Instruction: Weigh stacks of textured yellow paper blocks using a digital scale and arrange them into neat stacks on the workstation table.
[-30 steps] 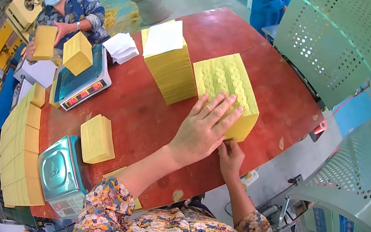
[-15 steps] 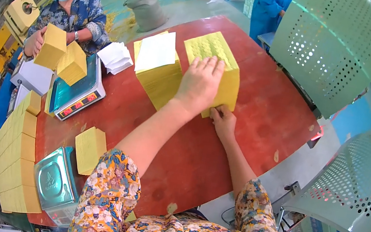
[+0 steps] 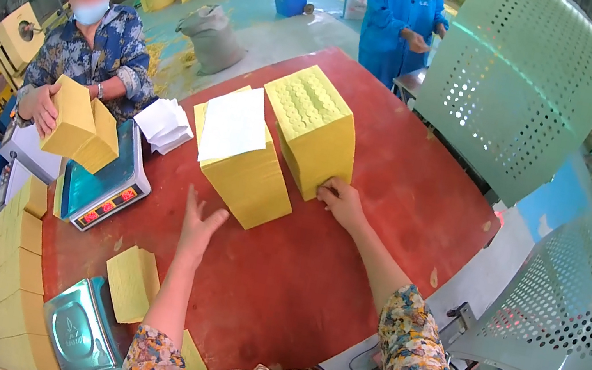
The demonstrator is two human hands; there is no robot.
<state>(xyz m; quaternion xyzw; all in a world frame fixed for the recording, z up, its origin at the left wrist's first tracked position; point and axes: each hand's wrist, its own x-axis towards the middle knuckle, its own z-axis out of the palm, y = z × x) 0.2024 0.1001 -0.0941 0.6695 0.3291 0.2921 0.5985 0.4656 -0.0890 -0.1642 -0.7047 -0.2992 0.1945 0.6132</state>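
Note:
Two tall stacks of yellow paper stand side by side on the red table. The right stack (image 3: 317, 153) has a scalloped, embossed top. White sheets (image 3: 234, 125) lie over the top of the left stack (image 3: 249, 191). My right hand (image 3: 342, 204) has curled fingers gripping the lower near corner of the right stack. Apart from both stacks, my left hand (image 3: 198, 230) hovers in front of the left one, fingers spread and holding nothing. A small yellow paper stack (image 3: 132, 284) lies beyond my left forearm, and a yellow piece (image 3: 194, 361) shows beside my left sleeve.
At left a masked person (image 3: 91, 42) holds two yellow paper blocks (image 3: 77, 123) over a digital scale (image 3: 111, 176). A second scale (image 3: 76, 329) stands near left, beside stacked yellow blocks (image 3: 17, 286). Folded white paper (image 3: 163, 125) lies behind. Perforated green chairs (image 3: 516, 81) flank the right edge.
My left hand has come off the top of the right stack and drawn back left, opening. The right hand stays at that stack's base. The other person's blocks have shifted over the scale.

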